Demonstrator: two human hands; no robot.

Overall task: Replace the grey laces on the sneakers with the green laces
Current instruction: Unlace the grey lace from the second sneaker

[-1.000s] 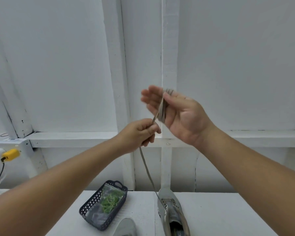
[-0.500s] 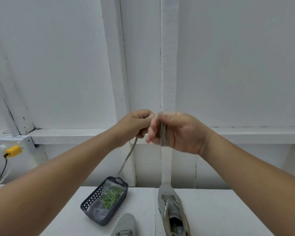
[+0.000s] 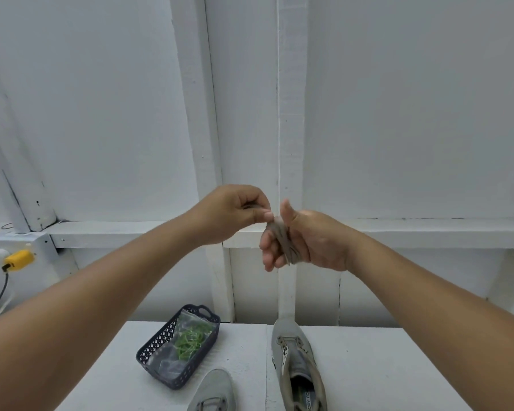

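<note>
Mid-frame, the grey lace point(image 3: 285, 243) is wound round the right hand point(image 3: 306, 241), whose fingers curl loosely, while the left hand point(image 3: 235, 213) pinches its end. Lower down, the unlaced sneaker point(image 3: 298, 366) sits on the desk point(image 3: 368, 366) beside a basket point(image 3: 152, 351) holding green laces point(image 3: 190, 342).

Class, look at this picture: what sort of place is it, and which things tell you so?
Probably a plain workroom or recording booth: bare white panelled walls, a white table, and a wall socket with a yellow plug.

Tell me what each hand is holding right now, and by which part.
The grey lace is coiled around the right hand's fingers. The left hand pinches its loose end at the top of the coil.
</note>
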